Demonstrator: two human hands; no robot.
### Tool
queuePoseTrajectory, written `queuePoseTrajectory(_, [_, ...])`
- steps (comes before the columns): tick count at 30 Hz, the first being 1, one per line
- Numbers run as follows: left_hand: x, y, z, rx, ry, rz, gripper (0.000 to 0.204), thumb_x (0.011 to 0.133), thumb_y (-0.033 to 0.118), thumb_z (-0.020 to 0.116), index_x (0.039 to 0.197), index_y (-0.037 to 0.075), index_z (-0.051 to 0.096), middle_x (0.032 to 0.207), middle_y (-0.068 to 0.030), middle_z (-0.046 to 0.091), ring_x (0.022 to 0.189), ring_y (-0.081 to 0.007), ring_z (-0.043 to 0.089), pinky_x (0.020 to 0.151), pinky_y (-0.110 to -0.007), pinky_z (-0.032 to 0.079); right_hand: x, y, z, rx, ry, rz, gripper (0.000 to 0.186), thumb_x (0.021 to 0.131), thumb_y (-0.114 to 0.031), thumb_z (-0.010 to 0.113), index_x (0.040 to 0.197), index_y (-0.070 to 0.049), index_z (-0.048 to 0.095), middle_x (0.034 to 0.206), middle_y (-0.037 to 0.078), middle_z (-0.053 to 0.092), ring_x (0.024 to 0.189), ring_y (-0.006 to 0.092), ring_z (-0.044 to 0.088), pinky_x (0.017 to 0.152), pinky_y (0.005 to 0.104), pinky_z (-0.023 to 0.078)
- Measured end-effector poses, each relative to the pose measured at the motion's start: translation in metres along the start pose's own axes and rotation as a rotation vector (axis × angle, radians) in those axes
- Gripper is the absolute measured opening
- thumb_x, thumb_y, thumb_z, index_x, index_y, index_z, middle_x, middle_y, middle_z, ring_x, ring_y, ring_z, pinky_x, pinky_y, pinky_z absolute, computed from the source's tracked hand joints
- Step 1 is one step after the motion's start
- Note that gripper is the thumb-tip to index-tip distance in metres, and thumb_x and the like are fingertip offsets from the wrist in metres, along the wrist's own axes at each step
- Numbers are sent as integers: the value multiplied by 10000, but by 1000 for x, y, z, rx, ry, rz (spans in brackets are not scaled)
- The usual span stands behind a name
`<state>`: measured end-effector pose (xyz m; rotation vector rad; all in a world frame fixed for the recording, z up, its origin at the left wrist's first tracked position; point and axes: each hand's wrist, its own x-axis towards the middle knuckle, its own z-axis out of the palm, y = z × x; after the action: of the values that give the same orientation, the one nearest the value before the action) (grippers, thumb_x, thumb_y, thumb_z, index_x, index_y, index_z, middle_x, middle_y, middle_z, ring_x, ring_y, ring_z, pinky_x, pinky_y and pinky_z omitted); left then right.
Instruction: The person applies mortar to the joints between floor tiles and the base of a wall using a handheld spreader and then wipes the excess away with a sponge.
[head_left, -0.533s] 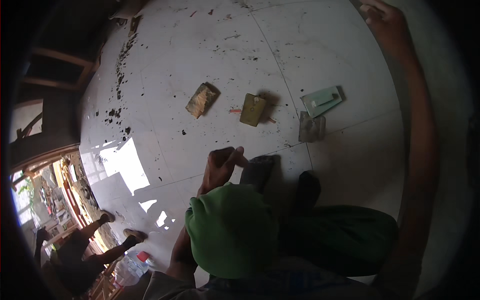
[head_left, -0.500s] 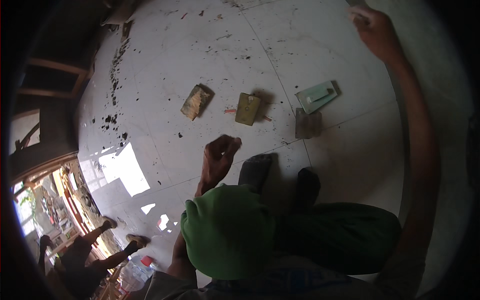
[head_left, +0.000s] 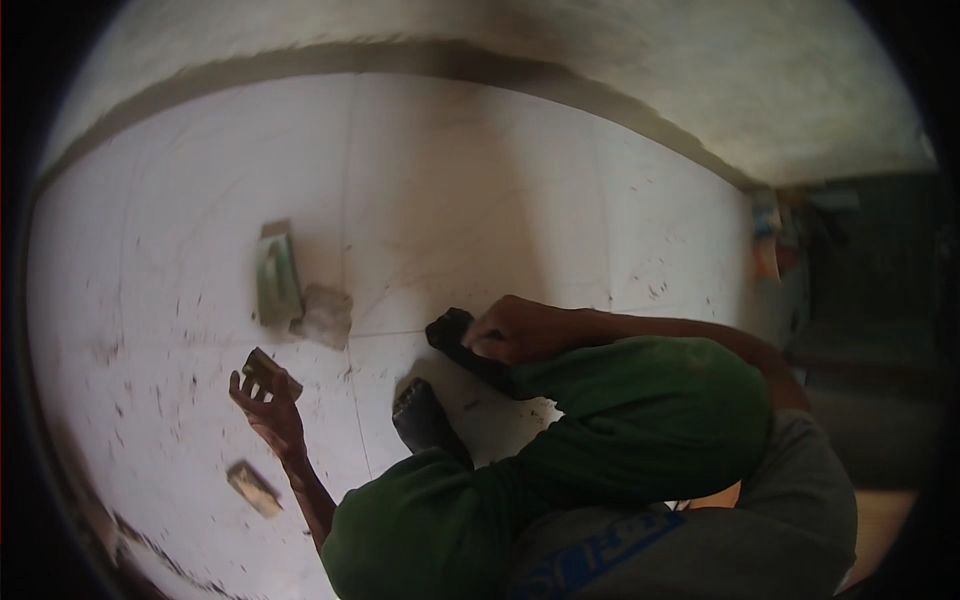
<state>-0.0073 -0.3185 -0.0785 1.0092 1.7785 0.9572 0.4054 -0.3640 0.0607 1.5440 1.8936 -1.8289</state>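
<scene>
My left hand [head_left: 266, 408] is stretched out low on the left with its fingers spread. Its fingertips are right at a small brown block [head_left: 270, 366] lying on the white tiled floor [head_left: 480, 200], and I cannot tell if they touch. My right hand [head_left: 520, 330] is curled into a fist against the toe of a dark shoe [head_left: 452, 332]; whether it grips the shoe is unclear. A second dark shoe [head_left: 422, 412] sits just below, in front of my green-trousered knees [head_left: 640, 400].
A green hand float [head_left: 275, 272] lies on the floor at the left, with a grey chunk [head_left: 324, 315] beside it. Another brown block [head_left: 252, 487] lies lower left. A pale wall [head_left: 560, 40] meets the floor along the top. Dark clutter [head_left: 860, 260] stands at the right.
The view has swung round sharply. My right arm, stretched far out before, now has its hand at the shoe. My left hand has left the shoes and reached out to a brown block.
</scene>
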Motion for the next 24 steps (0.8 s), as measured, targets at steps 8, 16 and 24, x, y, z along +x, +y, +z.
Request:
queuePoseTrajectory(8, [-36,156,168,-254,-1157,111,967,877,220,872,1605,-8,278,1490,-248,515,1284,-314,580,1016,-436,570,-93,-23,46,367,392,264,634,1015,-287,669,1544,8,482,1249,226,680,952,250,686,876,396,554])
queuePoseTrajectory(16, [-103,226,246,98,-1642,303,848,925,154,814,1583,-9,305,1523,-227,532,1343,-308,586,1032,-439,590,-137,37,64,635,874,152,695,1011,-415,695,1497,30,473,1235,186,657,999,242,679,844,381,555])
queuePoseTrajectory(24, [-133,206,303,111,-1541,274,889,918,238,821,1574,-56,296,1547,-290,488,1387,-400,557,1012,-481,603,-122,81,40,988,960,14,518,1033,-363,714,1319,39,557,1151,137,700,1019,189,672,839,340,565])
